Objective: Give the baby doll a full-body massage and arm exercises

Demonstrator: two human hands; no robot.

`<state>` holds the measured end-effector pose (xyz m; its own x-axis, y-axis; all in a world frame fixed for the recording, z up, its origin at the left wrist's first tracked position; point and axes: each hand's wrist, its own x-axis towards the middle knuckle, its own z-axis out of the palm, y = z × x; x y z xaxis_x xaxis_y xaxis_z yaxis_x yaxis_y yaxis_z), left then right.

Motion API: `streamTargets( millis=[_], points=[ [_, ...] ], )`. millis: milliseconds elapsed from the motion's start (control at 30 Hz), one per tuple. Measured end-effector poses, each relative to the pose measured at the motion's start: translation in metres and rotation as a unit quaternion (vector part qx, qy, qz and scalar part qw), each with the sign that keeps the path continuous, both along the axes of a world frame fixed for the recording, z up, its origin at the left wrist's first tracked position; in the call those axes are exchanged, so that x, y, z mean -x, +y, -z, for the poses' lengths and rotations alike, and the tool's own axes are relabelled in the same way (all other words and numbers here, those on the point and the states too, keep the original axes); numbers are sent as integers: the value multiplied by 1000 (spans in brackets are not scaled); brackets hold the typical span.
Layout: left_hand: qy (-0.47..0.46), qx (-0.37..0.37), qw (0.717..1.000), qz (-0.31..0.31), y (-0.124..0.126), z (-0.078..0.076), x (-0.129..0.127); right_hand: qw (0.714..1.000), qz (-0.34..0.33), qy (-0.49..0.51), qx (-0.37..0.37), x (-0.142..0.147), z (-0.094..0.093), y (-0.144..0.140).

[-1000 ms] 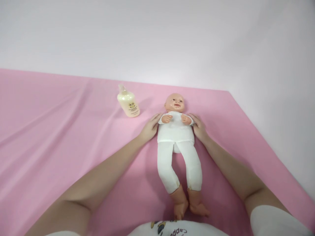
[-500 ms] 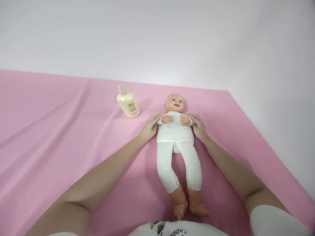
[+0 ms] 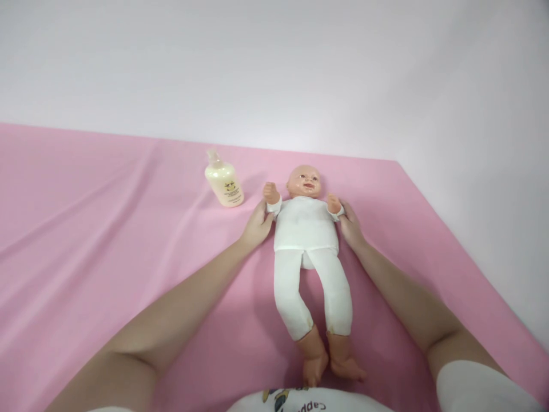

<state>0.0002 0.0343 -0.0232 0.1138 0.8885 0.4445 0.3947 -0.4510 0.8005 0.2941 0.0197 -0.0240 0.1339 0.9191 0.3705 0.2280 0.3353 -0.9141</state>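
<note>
left hand (image 3: 257, 224) and right hand (image 3: 350, 224) each grip doll (image 3: 306, 232) arm, spread outward; overpull risks straining joints; bottle (image 3: 224, 185) near, could topple.

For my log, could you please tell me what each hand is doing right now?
Left hand: closed on the baby doll's arm.
Right hand: closed on its other arm.

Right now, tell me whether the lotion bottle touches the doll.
Apart. The head view shows a strip of pink sheet between the lotion bottle and the doll; the doll's raised fist near it stays clear of the bottle.
</note>
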Motion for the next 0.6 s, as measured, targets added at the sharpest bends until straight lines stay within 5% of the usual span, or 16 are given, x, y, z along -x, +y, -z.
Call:
streamTargets(
  millis=[233, 600],
  points=[
    [-97, 70, 992, -44, 11, 20, 7, 993, 68, 80, 51, -6, 8, 7],
    [-142, 80, 986, -37, 14, 24, 9, 986, 71, 121, 92, -8, 9, 7]
  ],
)
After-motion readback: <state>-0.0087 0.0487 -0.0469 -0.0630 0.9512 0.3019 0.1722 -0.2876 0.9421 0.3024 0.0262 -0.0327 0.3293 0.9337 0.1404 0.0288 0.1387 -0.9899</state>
